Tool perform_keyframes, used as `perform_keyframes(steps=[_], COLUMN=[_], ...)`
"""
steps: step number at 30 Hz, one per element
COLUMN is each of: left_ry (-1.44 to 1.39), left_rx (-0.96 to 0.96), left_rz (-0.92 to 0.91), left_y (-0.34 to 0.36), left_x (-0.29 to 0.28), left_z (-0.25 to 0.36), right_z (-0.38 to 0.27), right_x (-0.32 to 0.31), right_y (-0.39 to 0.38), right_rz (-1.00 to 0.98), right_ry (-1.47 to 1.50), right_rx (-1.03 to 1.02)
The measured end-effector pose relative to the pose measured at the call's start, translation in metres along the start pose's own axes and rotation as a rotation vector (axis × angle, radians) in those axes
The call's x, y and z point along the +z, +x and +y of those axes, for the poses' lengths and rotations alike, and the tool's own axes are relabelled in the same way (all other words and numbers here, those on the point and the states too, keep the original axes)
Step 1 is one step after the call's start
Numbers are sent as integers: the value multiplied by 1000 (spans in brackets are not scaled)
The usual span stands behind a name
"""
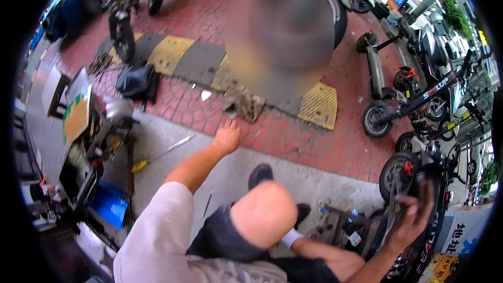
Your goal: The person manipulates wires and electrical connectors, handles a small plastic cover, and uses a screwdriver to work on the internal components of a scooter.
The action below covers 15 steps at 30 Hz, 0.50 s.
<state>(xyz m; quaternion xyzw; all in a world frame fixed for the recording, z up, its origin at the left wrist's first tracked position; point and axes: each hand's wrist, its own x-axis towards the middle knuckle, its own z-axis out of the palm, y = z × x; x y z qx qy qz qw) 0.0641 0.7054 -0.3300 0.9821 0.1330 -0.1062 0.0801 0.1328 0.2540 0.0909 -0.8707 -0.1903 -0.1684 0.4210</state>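
Note:
My left hand reaches forward over the red paving, fingers stretched out toward a crumpled brown rag. Its fingertips are at the rag's near edge; whether they touch it I cannot tell. Over at the right, my right hand is raised with its fingers apart, somewhat blurred, and holds nothing that shows. It is nearest to the front wheel of a black scooter. Left of my knee, a long screwdriver with a yellow handle lies on the grey ground, and a thin dark rod lies closer to me.
A black bag sits on the paving by a yellow-and-black speed bump. Partly dismantled machinery stands at the left. Several electric scooters line the right side. A blurred patch hides part of the far middle.

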Motion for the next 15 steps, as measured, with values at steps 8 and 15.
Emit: perform_keyframes(steps=[8,15], left_ry=[303,-834], left_rx=[33,-395], left_rz=[-36,-22], left_y=[138,164], left_x=[27,-22], left_z=[0,12], right_z=[55,44], right_x=[19,5], right_y=[-31,-24], right_rz=[-225,-243], right_ry=[35,185], right_rx=[322,373])
